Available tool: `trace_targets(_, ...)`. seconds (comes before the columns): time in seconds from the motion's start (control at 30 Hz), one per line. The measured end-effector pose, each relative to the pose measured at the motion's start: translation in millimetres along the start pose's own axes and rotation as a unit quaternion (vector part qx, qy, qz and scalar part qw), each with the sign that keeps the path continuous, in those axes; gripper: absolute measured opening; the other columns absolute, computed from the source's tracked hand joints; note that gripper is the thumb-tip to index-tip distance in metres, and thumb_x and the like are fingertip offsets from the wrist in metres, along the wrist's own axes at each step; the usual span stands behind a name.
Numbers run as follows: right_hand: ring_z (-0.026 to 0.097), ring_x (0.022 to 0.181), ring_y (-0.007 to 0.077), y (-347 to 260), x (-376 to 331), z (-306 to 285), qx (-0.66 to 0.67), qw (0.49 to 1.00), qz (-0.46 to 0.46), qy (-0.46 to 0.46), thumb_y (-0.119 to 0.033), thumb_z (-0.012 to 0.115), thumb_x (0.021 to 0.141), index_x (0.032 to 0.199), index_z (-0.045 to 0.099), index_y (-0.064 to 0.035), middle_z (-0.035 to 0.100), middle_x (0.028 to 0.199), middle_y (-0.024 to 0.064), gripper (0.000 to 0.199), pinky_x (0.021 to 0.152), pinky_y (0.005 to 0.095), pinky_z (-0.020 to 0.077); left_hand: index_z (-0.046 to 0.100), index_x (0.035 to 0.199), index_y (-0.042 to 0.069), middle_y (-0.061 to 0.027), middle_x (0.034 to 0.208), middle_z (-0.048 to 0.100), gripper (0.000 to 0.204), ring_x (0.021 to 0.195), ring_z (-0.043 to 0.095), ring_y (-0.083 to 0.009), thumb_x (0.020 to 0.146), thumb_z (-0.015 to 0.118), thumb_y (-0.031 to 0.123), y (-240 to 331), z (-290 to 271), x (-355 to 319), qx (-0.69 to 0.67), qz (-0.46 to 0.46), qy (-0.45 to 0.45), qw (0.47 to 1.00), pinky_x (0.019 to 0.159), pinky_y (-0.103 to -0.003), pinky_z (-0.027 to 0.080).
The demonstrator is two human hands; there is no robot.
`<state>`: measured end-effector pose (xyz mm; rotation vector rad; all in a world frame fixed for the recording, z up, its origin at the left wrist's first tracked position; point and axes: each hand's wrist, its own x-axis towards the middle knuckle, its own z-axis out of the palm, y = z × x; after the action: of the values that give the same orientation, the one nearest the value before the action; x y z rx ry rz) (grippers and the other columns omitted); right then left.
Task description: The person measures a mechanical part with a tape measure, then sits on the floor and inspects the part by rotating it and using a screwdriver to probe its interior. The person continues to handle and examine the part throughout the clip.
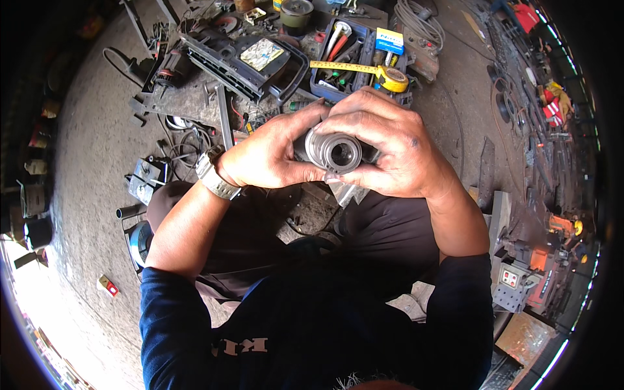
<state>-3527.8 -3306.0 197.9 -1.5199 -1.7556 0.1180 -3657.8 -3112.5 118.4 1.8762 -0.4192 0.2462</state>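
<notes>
Btwn L hand (274, 149), R hand (393, 146), metal cyl. (328, 154)

Looks steeply down from the head, as the left one of a side-by-side fisheye pair, over the dark blue shirt (312, 312) and along the bare forearms (181, 227) to the left hand (276, 148) and right hand (398, 144), near and just above the middle. Faces forward as well, upright and unmirrored, reaching past the hands to the yellow tape measure (392, 78) farther off toward the top edge. Spreads very wide, taking in floor (94, 169) on both sides and bending straight edges toward a dark, round rim.
</notes>
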Motion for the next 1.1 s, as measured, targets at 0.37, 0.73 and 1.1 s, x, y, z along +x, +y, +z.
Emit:
trace_targets(0.37, 0.070, 0.107, 0.0328, 2, -1, -5, -0.027, 0.999, 0.036, -0.009, -0.008, 0.092, 0.065, 0.121, 0.071, -0.0041, 0.071, 0.113, 0.0133, 0.060, 0.094, 0.0425, 0.0578, 0.051, 0.148, 0.000, -0.0157, 0.139, 0.063, 0.084, 0.132, 0.059, -0.0263, 0.080, 0.094, 0.026, -5, -4, 4, -0.035, -0.040, -0.016, 0.998, 0.112, -0.041, 0.046)
trace_targets(0.73, 0.073, 0.101, 0.0293, 21, -2, -17, -0.084, 0.993, 0.054, 0.058, -0.019, 0.091, 0.077, 0.120, 0.070, -0.0010, 0.073, 0.110, 0.0137, 0.051, 0.090, 0.0387, 0.0584, 0.047, 0.152, -0.003, -0.0203, 0.132, 0.069, 0.082, 0.120, 0.067, -0.0226, 0.086, 0.089, 0.022, -26, 7, 27, -0.027, 0.031, 0.079, 0.996, 0.103, -0.037, 0.053)
trace_targets(1.1, 0.066, 0.117, 0.0198, 50, -10, -31, -0.023, 0.987, 0.148, 0.055, -0.007, 0.083, 0.089, 0.137, 0.062, 0.0055, 0.068, 0.127, 0.0124, 0.054, 0.103, 0.0340, 0.0525, 0.058, 0.144, -0.001, -0.0085, 0.133, 0.069, 0.043, 0.122, 0.060, -0.0141, 0.105, 0.066, 0.015, -64, -7, 38, -0.122, -0.100, 0.019, 0.987, 0.109, -0.032, 0.046)
